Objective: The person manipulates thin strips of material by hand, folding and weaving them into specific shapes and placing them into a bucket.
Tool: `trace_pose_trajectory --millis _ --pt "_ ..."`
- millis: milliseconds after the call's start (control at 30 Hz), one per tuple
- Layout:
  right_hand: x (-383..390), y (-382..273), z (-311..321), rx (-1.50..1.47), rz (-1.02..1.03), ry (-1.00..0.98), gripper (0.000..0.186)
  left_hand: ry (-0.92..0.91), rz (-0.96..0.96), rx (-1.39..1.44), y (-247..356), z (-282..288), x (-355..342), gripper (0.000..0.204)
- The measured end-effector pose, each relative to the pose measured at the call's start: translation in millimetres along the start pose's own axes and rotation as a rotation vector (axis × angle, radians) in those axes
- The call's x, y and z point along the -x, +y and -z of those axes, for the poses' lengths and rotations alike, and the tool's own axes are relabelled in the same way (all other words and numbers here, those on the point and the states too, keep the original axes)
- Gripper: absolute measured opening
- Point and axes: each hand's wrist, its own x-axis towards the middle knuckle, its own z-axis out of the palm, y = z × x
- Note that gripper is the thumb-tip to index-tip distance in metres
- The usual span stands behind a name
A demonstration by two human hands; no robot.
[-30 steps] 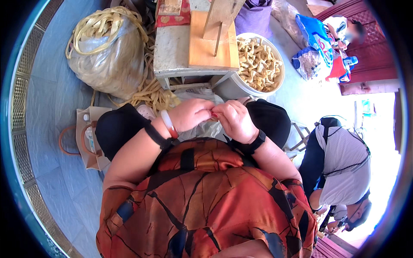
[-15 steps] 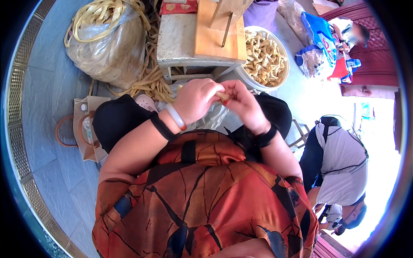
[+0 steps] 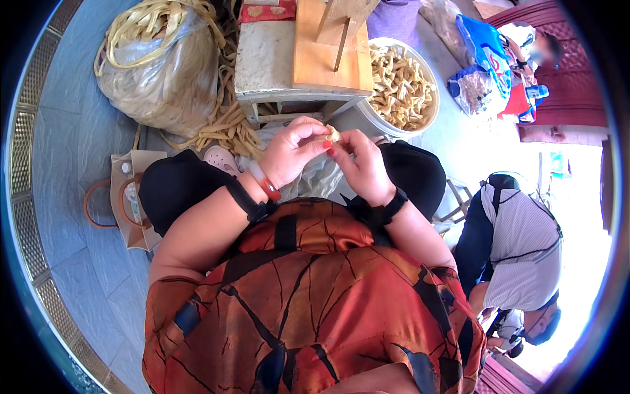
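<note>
My left hand [image 3: 289, 152] and my right hand [image 3: 359, 163] meet above my lap, fingertips pinched together on a small pale knotted piece [image 3: 333, 134]. The left wrist wears a red bangle and a black strap, the right wrist a black band. Just ahead stands a white basin [image 3: 430, 115] heaped with several similar pale knotted pieces [image 3: 397, 85]. A low grey bench [image 3: 266, 59] carries a wooden board with an upright wooden stand [image 3: 331, 46]. Crumpled clear plastic [image 3: 315, 180] lies across my knees.
A big clear sack of pale strips [image 3: 161, 62] sits at the left, with loose strips [image 3: 226, 125] spilling beside the bench. A paper bag [image 3: 128, 203] stands by my left knee. Another person in a striped shirt [image 3: 518, 249] bends at the right; coloured bags [image 3: 492, 59] lie beyond the basin.
Both hands have lifted slightly forward toward the bench while still working the small piece between their fingertips; the view has shifted a little.
</note>
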Motion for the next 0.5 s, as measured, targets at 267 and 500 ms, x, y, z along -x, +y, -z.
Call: trace_pose_trajectory --millis 267,500 --pt "1.7 -3.5 3.0 -0.027 0.083 -0.11 0.029 0.041 0.051 -0.054 11.1 -3.6 2.4 0.023" --pt "6.4 -6.4 24.1 -0.212 0.081 0.033 0.024 0.141 -0.192 -0.513 32.9 3.6 -6.6 0.013"
